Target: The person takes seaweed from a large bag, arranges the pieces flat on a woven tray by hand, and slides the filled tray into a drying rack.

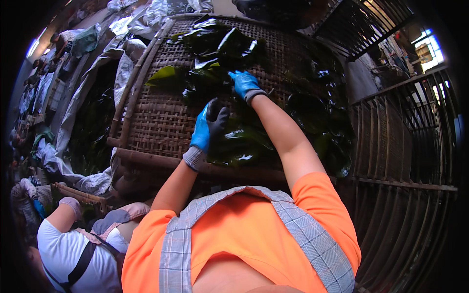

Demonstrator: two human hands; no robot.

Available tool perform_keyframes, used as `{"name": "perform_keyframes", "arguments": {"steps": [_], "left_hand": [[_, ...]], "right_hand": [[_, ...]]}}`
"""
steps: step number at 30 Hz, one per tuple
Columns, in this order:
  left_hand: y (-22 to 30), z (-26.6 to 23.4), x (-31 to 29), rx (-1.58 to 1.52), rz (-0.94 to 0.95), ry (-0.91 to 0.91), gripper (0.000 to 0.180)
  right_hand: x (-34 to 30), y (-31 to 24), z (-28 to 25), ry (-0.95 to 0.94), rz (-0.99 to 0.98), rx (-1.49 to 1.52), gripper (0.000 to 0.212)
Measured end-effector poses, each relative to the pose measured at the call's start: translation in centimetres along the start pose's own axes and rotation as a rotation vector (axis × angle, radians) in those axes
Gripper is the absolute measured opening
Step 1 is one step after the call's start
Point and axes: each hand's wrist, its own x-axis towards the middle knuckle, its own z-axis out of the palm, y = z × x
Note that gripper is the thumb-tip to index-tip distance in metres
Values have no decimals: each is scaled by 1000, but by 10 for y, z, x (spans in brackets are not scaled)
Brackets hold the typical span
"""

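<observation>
A woven bamboo tray [155,116] in front of me carries dark green, wet-looking leaves [249,139], glossy and overlapping. A brighter green leaf edge [162,73] shows at the tray's left. My right hand [246,84], in a blue and grey work glove, reaches over the leaves near the tray's middle. Its fingers point forward and left, slightly apart, with nothing visible in them. Nearer to me, my left hand [206,126] wears a matching glove and hovers beside the leaves and bare weave. Its fingers are loosely bent and apart, and I see nothing in them.
Slatted racks [400,136] stand close on the right. To the left, a pale plastic sheet [73,117] lines a place with more dark leaves. A co-worker in a white shirt [73,249] bends close at my lower left; other people are farther left.
</observation>
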Motion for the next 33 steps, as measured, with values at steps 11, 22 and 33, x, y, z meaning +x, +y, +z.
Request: {"name": "perform_keyframes", "arguments": {"steps": [11, 22, 33], "left_hand": [[72, -56, 18, -406, -78, -56, 35], [43, -78, 21, -1070, -459, -497, 38], [43, -71, 4, -257, 61, -677, 46]], "right_hand": [[13, -17, -93, 257, 27, 761, 21], [-103, -79, -93, 167, -472, 1102, 25], [-142, -63, -94, 126, -395, 1322, 31]]}}
